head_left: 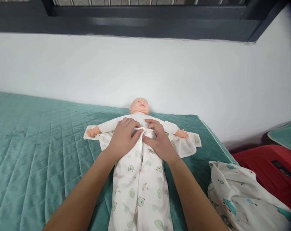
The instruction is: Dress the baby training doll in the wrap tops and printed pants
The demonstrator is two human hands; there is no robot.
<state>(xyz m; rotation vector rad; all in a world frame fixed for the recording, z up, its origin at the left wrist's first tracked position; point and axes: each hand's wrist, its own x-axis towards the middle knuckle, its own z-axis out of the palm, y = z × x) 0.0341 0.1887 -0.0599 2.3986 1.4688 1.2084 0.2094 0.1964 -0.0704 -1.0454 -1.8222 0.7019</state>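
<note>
A baby doll point(139, 106) lies on its back, head toward the wall and arms spread out. White baby trousers point(142, 183) with green animal prints cover its lower body and run toward me. At the waistband, my left hand point(126, 136) pinches the fabric between thumb and fingers. My right hand point(158, 139) grips the same waistband just to the right, thumb below and fingers above. Under the doll's arms a white baby top point(185, 147) is spread open on both sides. The doll's legs are hidden by the trousers.
A green quilted bedspread point(44, 150) lies beneath everything. White printed cloth point(244, 195) is heaped at the lower right, beside a red case point(272, 170). Behind the doll rises a white wall point(112, 70) under a dark window frame point(145, 21).
</note>
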